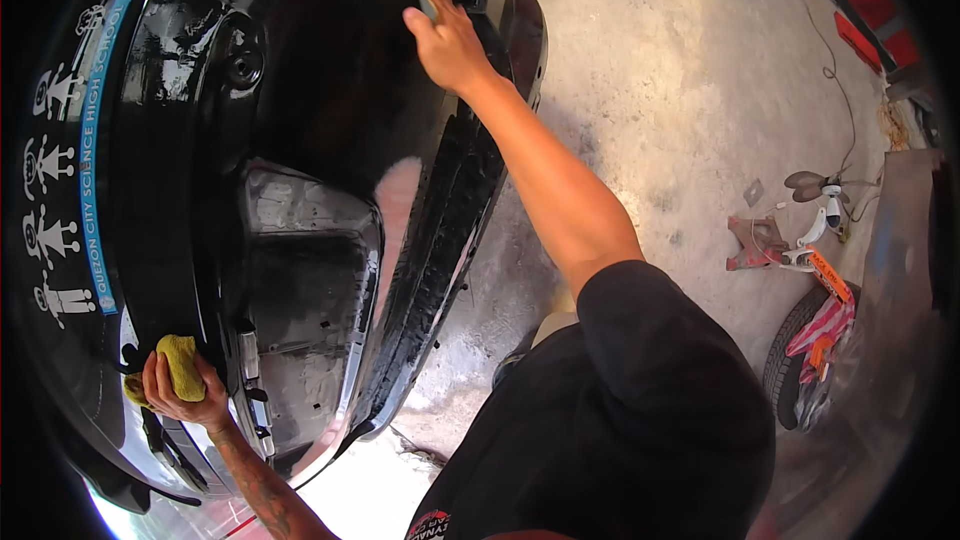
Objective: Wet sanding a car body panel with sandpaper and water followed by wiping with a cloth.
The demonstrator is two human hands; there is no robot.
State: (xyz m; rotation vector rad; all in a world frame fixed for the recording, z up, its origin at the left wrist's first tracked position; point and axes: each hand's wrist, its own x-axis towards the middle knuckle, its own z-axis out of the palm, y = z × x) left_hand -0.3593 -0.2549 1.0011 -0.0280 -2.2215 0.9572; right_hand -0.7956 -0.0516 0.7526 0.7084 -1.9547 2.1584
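My left hand (186,387) is closed on a yellow cloth (182,360) against the glossy black rear of a car, at lower left. My right hand (440,35) is at the upper part of the panel (340,60), fingers fairly straight over a small grey-green pad, mostly hidden beneath them. Between my hands are a rectangular recess (305,290) and a round fitting (243,65). White figure stickers (50,170) and a blue strip decal (100,150) run along the left. The bumper edge (500,140) passes under my right forearm.
Concrete floor (620,50) lies to the right, with a cable (830,70), a fan (820,185), a red jack stand (755,240) and a tyre (785,350) with a striped cloth (815,330). A metal panel (895,240) and red equipment (855,35) line the right edge.
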